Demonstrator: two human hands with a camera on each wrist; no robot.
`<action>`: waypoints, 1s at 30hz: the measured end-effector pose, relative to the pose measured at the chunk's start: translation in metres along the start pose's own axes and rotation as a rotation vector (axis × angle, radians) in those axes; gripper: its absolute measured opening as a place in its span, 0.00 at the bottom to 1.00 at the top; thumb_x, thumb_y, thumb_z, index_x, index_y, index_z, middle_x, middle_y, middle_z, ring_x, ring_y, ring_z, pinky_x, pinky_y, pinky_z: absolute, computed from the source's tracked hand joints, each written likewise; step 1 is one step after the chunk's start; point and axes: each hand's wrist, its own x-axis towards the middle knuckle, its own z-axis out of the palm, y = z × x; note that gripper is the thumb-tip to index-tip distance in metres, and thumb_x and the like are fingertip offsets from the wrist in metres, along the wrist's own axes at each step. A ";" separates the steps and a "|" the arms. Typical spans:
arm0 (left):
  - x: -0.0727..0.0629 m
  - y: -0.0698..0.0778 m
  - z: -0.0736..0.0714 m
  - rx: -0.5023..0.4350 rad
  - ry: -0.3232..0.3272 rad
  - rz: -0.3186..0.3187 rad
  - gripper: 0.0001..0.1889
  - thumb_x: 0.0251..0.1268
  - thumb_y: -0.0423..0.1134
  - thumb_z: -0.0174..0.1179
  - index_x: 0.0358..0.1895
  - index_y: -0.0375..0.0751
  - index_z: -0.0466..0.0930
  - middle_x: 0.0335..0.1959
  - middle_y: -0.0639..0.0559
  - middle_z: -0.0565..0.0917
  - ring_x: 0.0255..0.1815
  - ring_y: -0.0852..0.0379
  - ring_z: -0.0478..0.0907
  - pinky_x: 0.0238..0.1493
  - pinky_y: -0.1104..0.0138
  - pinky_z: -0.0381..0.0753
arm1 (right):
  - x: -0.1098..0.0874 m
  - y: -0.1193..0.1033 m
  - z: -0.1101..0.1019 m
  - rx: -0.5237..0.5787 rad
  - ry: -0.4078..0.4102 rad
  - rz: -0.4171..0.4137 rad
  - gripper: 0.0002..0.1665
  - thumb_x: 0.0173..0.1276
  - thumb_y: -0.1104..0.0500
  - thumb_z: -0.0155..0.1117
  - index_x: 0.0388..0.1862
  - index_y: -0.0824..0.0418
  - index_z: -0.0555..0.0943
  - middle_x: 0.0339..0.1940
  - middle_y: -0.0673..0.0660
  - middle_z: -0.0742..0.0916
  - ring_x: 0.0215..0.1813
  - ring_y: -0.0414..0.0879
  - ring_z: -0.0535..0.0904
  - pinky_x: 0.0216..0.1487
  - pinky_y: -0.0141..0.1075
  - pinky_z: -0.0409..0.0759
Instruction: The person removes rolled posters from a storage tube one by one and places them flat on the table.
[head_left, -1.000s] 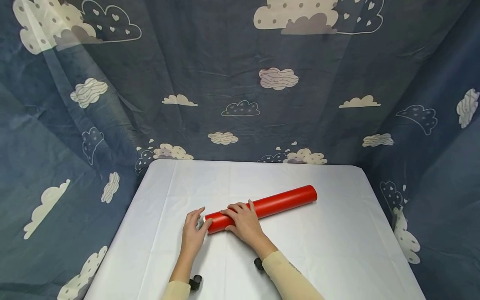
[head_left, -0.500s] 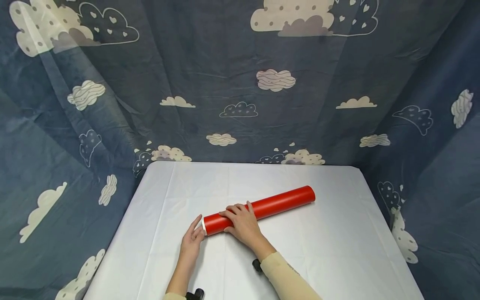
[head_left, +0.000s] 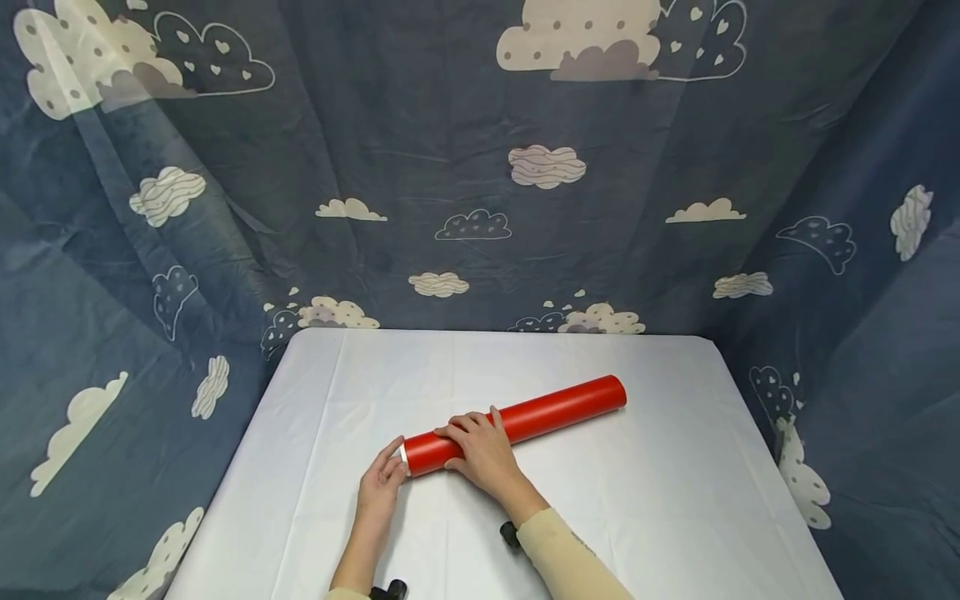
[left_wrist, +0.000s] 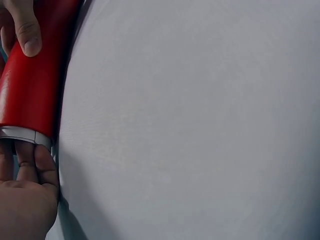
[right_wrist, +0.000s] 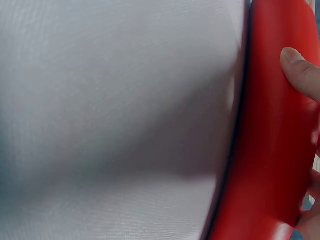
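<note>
A long red tube (head_left: pixel 562 408) lies slantwise on the white-covered table, its far end toward the right. A narrow white rim (left_wrist: pixel 20 133) with a seam shows at its left end. My left hand (head_left: pixel 377 492) is at that end, its bent fingers pinching the rim, and some fingertips disappear into the opening in the left wrist view. My right hand (head_left: pixel 483 450) grips the tube a short way from the rim. Its fingers lie over the top, and the thumb (right_wrist: pixel 299 70) presses the near side. The tube's inside is hidden.
The white cloth (head_left: pixel 660 492) covers the table around the tube. Dark blue curtains (head_left: pixel 465 125) with a cloud print hang behind the table and at both sides. A black wrist camera (head_left: pixel 510 533) sits under the right sleeve.
My left hand has drawn its fingers and thumb closer together at the tube's left end, where the white rim now shows more. My right hand keeps its hold on the tube.
</note>
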 end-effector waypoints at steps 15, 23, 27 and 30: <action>0.000 -0.005 0.003 -0.003 0.067 -0.026 0.25 0.82 0.37 0.57 0.78 0.53 0.73 0.71 0.39 0.82 0.75 0.52 0.75 0.67 0.75 0.74 | -0.002 -0.004 -0.001 0.002 0.010 0.010 0.32 0.62 0.42 0.81 0.66 0.37 0.84 0.63 0.47 0.87 0.68 0.49 0.79 0.79 0.68 0.65; 0.000 -0.006 0.005 -0.044 0.054 -0.028 0.26 0.81 0.35 0.58 0.78 0.50 0.73 0.67 0.39 0.85 0.63 0.66 0.78 0.55 0.85 0.72 | -0.005 0.001 -0.002 0.004 0.008 0.026 0.32 0.61 0.44 0.83 0.65 0.37 0.85 0.62 0.47 0.88 0.67 0.50 0.79 0.79 0.68 0.65; 0.001 -0.007 0.004 -0.039 0.056 -0.017 0.25 0.82 0.34 0.57 0.78 0.50 0.73 0.70 0.39 0.82 0.67 0.63 0.78 0.56 0.85 0.73 | -0.004 0.005 -0.003 0.004 0.003 0.032 0.32 0.60 0.44 0.83 0.65 0.37 0.85 0.63 0.47 0.88 0.67 0.50 0.79 0.80 0.67 0.64; 0.001 -0.006 0.004 -0.033 0.062 -0.016 0.25 0.82 0.34 0.57 0.78 0.51 0.74 0.70 0.39 0.82 0.69 0.61 0.77 0.55 0.85 0.74 | -0.004 0.007 -0.003 0.006 0.003 0.030 0.32 0.60 0.44 0.83 0.64 0.37 0.85 0.63 0.47 0.88 0.67 0.50 0.79 0.80 0.67 0.64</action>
